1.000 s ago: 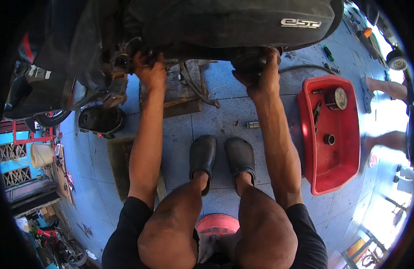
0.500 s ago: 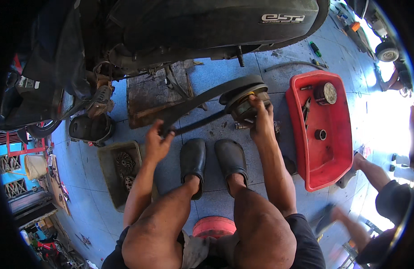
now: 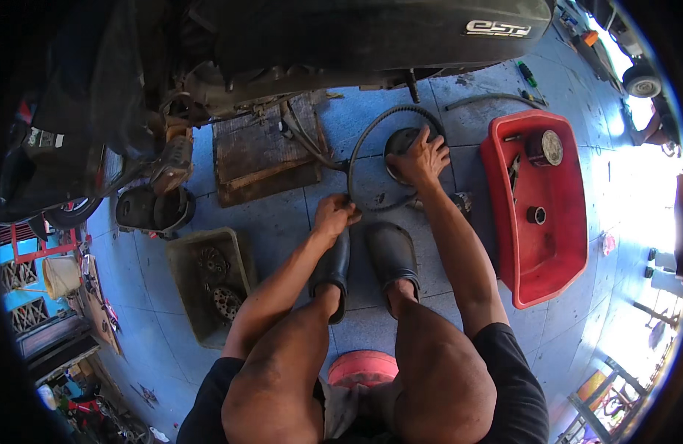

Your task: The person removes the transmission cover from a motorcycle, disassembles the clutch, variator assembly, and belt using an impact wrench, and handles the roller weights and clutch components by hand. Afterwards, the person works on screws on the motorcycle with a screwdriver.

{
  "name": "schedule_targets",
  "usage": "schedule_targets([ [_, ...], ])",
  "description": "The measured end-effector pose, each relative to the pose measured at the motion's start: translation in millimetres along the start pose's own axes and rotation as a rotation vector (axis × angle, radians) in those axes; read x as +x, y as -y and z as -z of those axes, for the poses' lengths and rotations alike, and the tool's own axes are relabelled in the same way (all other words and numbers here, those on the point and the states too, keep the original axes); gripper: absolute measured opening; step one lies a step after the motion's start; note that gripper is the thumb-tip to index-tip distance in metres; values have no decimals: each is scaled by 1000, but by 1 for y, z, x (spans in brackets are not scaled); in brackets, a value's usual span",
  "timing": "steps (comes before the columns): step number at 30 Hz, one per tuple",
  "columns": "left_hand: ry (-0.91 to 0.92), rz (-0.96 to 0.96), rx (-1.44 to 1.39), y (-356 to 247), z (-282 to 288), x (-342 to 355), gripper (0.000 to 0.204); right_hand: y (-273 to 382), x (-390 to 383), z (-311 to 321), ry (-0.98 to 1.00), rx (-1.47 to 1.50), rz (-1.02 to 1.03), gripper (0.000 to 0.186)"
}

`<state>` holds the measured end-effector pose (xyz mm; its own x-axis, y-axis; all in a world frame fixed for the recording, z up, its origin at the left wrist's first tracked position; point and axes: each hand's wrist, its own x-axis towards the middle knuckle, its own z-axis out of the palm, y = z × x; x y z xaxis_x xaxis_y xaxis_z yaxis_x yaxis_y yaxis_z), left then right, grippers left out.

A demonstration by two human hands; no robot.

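Note:
A black drive belt [image 3: 397, 109] forms a wide loop above my shoes. My left hand [image 3: 334, 220] is closed on its near left side, fingertips pinching the rubber. Inside the loop, a dark round pulley [image 3: 402, 140] rests low at the floor, its right part covered by my right hand [image 3: 424, 157]. That hand lies against the pulley with its fingers spread and its thumb out to the left. Just below the right wrist is a metal part [image 3: 460, 201], partly hidden by the forearm.
A scooter [image 3: 356, 37] stands across the far side, beside a worn wooden board [image 3: 260, 159]. On the right is a red tub [image 3: 537, 259] with a can and metal parts. A grey tray [image 3: 189, 296] of discs and a black casing [image 3: 152, 211] sit left.
The pulley has come down from mid-air to the floor. The belt has opened from a stretched band into a round loop. My left hand has moved right; my right hand's fingers have spread.

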<state>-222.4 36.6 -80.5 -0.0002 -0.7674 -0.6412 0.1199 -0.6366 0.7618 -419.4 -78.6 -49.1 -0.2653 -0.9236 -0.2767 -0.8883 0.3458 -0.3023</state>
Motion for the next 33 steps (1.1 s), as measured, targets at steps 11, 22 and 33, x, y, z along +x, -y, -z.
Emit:
schedule_targets([
  [11, -575, -722, 351, -99, 50, 0, 32, 54, -38, 13, -332, 408, 729, 42],
  [22, -975, -1166, 468, -234, 74, 25, 34, 239, -8, 56, -166, 1018, 909, 26],
  [33, -927, -1360, 341, -235, 77, 23, 26, 241, 21, 40, -746, 443, 1263, 19],
])
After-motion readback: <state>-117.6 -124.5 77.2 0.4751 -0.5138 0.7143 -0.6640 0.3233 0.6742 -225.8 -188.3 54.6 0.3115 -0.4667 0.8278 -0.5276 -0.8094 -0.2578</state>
